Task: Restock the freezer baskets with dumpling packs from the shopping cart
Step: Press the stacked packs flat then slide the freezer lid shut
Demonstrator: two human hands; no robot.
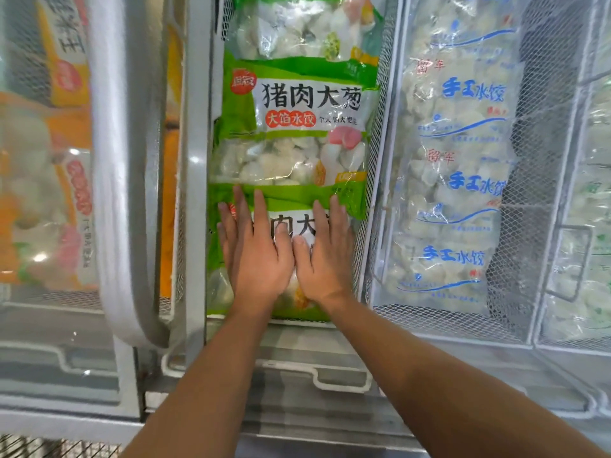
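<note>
Both hands, left (254, 256) and right (322, 256), lie flat with fingers straight on the nearest green pack (284, 259), gripping nothing, likely pressing it level. That pack sits at the near end of the middle basket (372, 153), overlapped by another green pack (297, 127) just beyond it.

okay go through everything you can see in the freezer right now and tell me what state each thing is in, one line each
Left hand: flat, fingers straight, pressing the nearest green pack.
Right hand: flat, pressing the same pack.
Nearest green dumpling pack: lying flat in the middle wire-mesh basket.
Clear blue-lettered dumpling bags: stacked in the right basket.
Orange packs: behind the glass lid.
</note>
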